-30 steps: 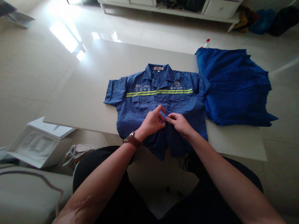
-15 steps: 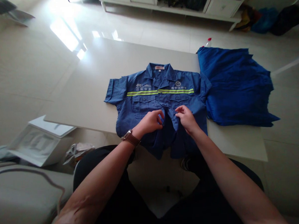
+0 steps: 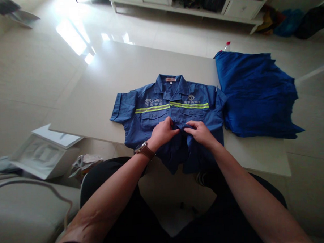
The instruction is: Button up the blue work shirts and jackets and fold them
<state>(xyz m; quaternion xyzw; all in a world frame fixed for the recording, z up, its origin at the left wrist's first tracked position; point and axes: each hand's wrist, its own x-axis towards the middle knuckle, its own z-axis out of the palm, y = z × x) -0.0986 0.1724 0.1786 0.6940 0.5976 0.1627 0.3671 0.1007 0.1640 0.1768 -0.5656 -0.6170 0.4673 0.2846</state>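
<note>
blue work shirt (image 3: 161,116) lies face up on the white table (image 3: 108,91), hem hanging off the near edge. my left hand (image 3: 162,133) and right hand (image 3: 200,132) each pinch a placket edge below the reflective stripe (image 3: 172,106). probably a button there, too small to tell. best to keep both edges flat and aligned, cloth taut. folded blue garment (image 3: 255,95) sits just right of the shirt.

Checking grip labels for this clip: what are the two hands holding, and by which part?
Both the left hand and right hand pinch the blue work shirt at its front opening, just below the chest pockets.
</note>
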